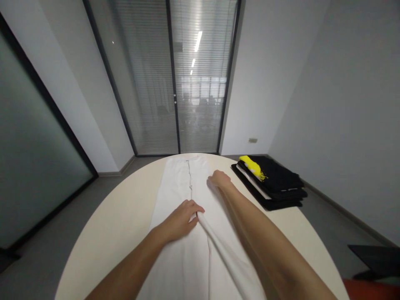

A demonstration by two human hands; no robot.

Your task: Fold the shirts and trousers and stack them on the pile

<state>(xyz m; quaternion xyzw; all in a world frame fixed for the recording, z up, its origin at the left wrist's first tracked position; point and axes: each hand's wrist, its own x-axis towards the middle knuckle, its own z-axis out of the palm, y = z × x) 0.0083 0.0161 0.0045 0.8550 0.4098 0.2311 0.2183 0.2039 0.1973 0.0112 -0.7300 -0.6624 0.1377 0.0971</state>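
Note:
A long white cloth (178,183) lies lengthwise on the round table, with a seam or meeting edges running down its middle. My left hand (187,214) pinches a flap of it near the centre line, and the lifted fold (218,246) runs from my fingers toward me. Farther off, my right hand (219,179) rests at the cloth's right edge with curled fingers. It seems to grip that edge, though the fingertips are partly hidden. My right forearm stretches along the cloth's right side.
On the table's right stands a stack of folded black garments (275,179), with a bright yellow patterned piece (252,166) on top. The pale table (118,208) has a rounded far edge. Beyond are a glass partition with blinds (200,116) and white walls. Something red (371,289) shows lower right.

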